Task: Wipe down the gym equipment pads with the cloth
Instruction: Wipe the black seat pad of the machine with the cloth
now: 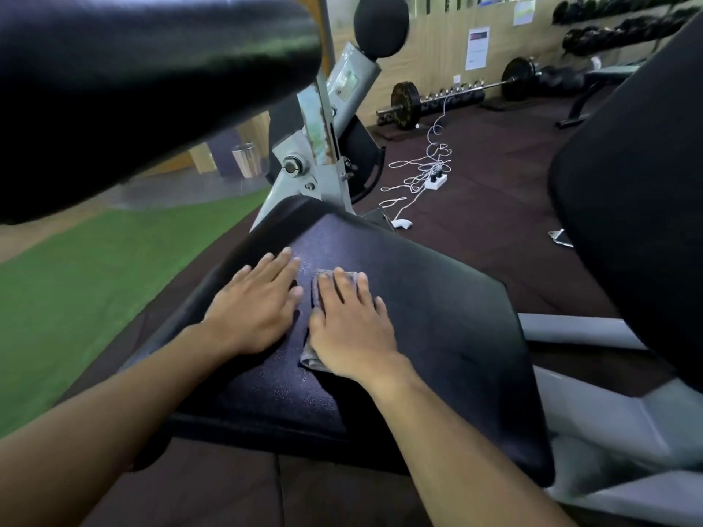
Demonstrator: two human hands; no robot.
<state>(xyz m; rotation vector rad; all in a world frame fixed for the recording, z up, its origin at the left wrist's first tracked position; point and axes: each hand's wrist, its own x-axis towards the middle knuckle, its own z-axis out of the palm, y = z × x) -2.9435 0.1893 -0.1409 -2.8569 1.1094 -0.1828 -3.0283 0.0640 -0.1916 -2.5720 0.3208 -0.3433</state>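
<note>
- The seat pad (437,317) is a broad, flat cushion with rounded corners; bare surface lies open to the right of the hands and toward the near edge, and less room is left toward its far, narrower edge, where the grey metal frame (323,146) rises.
- The left hand (258,302) lies flat on the pad with fingers straight and spread, holding nothing, near the pad's left edge.
- The right hand (350,325) presses flat, fingers straight, on the cloth (323,287), just beside the left hand without touching it.
- The cloth is grey, soft and folded; it lies on the middle of the pad under the right palm, showing past the fingertips and at the wrist side.
- The pad's cover is dark, smooth vinyl with a fine speckled grain that catches the light around the hands.
- A large black roller pad (152,89) hangs over the upper left, close to the camera and blurred.
- A black backrest pad (639,222) stands to the right, above pale frame tubes.
- Beyond, on the dark rubber floor (494,165): a white power strip (436,180) with tangled cords and a loaded barbell (456,93) by the wall.
- Green turf (95,279) lies to the left.
</note>
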